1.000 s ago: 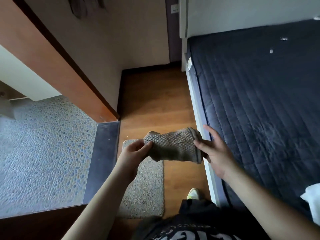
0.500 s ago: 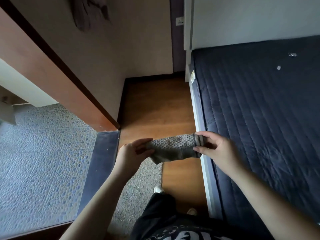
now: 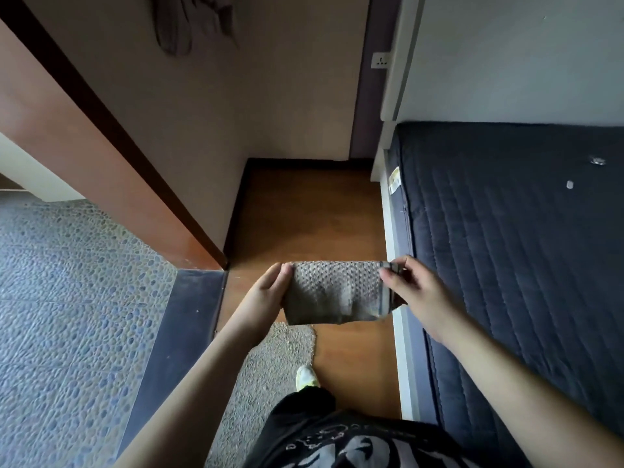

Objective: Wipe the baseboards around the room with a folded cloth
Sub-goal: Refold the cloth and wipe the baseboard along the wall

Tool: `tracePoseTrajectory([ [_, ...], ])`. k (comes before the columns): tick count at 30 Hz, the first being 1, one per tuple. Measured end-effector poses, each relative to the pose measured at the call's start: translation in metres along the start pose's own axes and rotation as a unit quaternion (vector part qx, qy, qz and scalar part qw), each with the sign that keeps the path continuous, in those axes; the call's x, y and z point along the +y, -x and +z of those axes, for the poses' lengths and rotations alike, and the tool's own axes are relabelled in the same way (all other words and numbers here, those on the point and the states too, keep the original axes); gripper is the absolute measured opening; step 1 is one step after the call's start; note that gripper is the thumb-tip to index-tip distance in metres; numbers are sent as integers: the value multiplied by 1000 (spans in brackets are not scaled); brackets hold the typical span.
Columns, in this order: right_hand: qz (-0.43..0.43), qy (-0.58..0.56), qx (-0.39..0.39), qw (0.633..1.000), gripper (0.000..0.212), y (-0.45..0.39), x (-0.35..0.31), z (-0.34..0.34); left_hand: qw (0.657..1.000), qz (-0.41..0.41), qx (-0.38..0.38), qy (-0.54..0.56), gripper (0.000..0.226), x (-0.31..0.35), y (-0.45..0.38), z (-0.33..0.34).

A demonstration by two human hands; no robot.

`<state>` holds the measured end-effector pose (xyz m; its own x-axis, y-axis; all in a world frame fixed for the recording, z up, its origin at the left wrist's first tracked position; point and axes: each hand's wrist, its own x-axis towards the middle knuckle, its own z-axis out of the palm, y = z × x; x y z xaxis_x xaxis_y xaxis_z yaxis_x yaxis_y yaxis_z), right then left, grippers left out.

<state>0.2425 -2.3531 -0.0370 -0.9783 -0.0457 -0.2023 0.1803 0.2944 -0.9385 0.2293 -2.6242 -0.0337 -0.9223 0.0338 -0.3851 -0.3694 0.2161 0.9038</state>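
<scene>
Left hand (image 3: 266, 292) and right hand (image 3: 417, 295) each pinch one end of the grey waffle-weave folded cloth (image 3: 337, 292), held taut in the air above the brown wooden floor (image 3: 304, 224). Risk: loosening either pinch would probably let the fold fall open. The dark baseboard (image 3: 297, 161) lies far ahead, down a narrow strip between the beige wall (image 3: 216, 130) on the left and the navy quilted mattress (image 3: 513, 248) on the right.

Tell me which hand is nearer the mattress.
Right. The right hand pinches the cloth's right end just beside the mattress edge; the left hand holds the cloth's far end, over the floor.
</scene>
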Motion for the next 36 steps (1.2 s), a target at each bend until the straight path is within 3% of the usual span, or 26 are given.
tracePoseTrajectory([
  [4, 65, -96, 18, 993, 61, -49, -7, 16, 995, -78, -5, 67, 32, 21, -42, -14],
  [9, 103, -173, 38, 979, 41, -96, -18, 14, 962, -100, -98, 236, 53, 42, -84, -20],
  [11, 102, -182, 44, 977, 40, -119, -18, 4, 962, -82, -118, 234, 39, 49, -101, -19],
  [13, 95, -180, 32, 979, 51, -144, -17, -5, 971, -75, -91, 206, 22, 55, -123, -13],
  [16, 89, -147, -4, 985, 69, -187, -12, -21, 975, -77, -57, 201, 17, 67, -163, -3],
  [19, 76, -96, -72, 990, 76, -230, -12, -37, 987, -41, -45, 151, 15, 86, -201, 7],
  [21, 78, -85, -103, 988, 74, -255, -14, -46, 998, 10, -21, 59, 8, 100, -225, 12],
  [25, 75, -57, -129, 987, 32, -306, -29, -62, 993, 76, 5, -91, 5, 137, -272, 21],
  [29, 36, -61, -143, 987, 28, -349, -61, -60, 962, 122, 22, -244, 24, 166, -305, 27],
  [33, 44, -56, -161, 984, 16, -385, -94, -48, 953, 157, 84, -246, 26, 179, -331, 25],
  [36, 41, -34, -212, 976, 19, -417, -112, -30, 959, 134, 72, -238, 37, 182, -355, 11],
])
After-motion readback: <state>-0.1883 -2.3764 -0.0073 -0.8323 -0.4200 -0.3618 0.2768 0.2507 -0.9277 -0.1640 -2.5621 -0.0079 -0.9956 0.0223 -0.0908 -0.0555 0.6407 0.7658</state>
